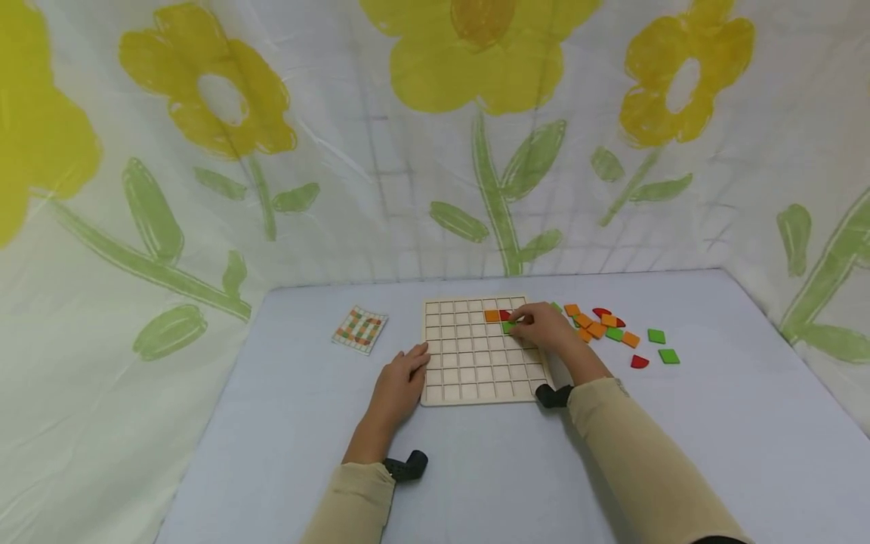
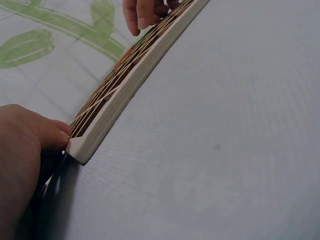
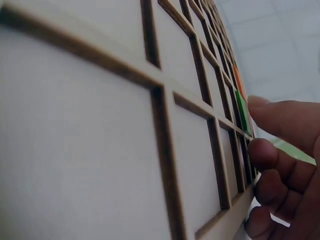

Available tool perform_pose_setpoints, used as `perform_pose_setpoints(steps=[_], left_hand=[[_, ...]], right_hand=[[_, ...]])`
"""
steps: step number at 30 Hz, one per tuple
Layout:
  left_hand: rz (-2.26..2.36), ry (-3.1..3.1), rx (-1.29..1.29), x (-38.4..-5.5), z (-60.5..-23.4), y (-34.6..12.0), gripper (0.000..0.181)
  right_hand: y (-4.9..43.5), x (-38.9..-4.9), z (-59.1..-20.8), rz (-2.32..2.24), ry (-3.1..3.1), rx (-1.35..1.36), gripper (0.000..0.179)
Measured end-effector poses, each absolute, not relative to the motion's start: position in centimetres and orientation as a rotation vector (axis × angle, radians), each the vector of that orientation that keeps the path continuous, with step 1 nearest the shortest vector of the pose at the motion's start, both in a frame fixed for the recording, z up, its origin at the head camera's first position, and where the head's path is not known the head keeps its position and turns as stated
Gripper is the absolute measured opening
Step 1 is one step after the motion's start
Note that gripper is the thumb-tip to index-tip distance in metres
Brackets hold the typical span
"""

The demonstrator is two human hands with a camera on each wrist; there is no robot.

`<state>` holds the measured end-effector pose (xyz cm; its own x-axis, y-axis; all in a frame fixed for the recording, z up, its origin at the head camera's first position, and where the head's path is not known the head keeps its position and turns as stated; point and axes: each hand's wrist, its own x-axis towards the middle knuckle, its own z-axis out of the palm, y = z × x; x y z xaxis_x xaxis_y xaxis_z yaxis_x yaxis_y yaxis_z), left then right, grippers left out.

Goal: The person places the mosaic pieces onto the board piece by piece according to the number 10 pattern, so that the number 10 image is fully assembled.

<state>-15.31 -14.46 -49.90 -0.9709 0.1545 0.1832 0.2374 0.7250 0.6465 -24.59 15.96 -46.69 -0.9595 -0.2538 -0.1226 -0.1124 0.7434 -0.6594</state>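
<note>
A square wooden grid board (image 1: pixel 473 355) lies on the table. My left hand (image 1: pixel 398 384) rests at its left edge, and in the left wrist view a fingertip of the left hand (image 2: pixel 25 150) meets the board's corner. Over the upper right cells is my right hand (image 1: pixel 544 326), thumb and fingers bent and apart. Beside its thumb a green square tile (image 1: pixel 508 327) sits in a cell; the same green tile (image 3: pixel 242 112) shows at the thumb tip in the right wrist view. An orange tile (image 1: pixel 492 316) and a partly covered red piece (image 1: pixel 504 315) fill cells in the row above.
Right of the board lie loose orange tiles (image 1: pixel 596 329), green tiles (image 1: pixel 669 356) and red quarter-round pieces (image 1: pixel 640 362). A card with a coloured grid pattern (image 1: pixel 360 330) lies to the left. A flower-painted curtain (image 1: pixel 326 189) hangs behind the table.
</note>
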Motion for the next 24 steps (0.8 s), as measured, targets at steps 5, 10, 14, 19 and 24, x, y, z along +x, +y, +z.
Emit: perform_pose_setpoints(steps=[5, 10, 14, 19, 24], left_hand=[[-1.09, -2.811, -0.319, -15.3, -49.9, -14.4, 0.03], [-1.09, -2.811, -0.319, -15.3, -49.9, -14.4, 0.031], [-1.084, -2.804, -0.324, -15.3, -49.8, -14.4, 0.03], [-1.085, -2.8, -0.336, -15.2, -49.9, -14.4, 0.03], [-1.097, -2.804, -0.317, -15.2, -49.9, -14.3, 0.03]], right_hand=[[17.3, -24.4, -46.2, -1.053, 2.74, -0.236, 0.031], [20.2, -24.3, -45.5, -1.077, 2.846, -0.132, 0.034], [22.7, -24.0, -45.2, -1.041, 2.878, -0.018, 0.041], [24.7, -23.6, -45.3, -0.967, 2.809, 0.154, 0.053], [25.3, -23.1, -45.7, -0.937, 2.781, 0.189, 0.058]])
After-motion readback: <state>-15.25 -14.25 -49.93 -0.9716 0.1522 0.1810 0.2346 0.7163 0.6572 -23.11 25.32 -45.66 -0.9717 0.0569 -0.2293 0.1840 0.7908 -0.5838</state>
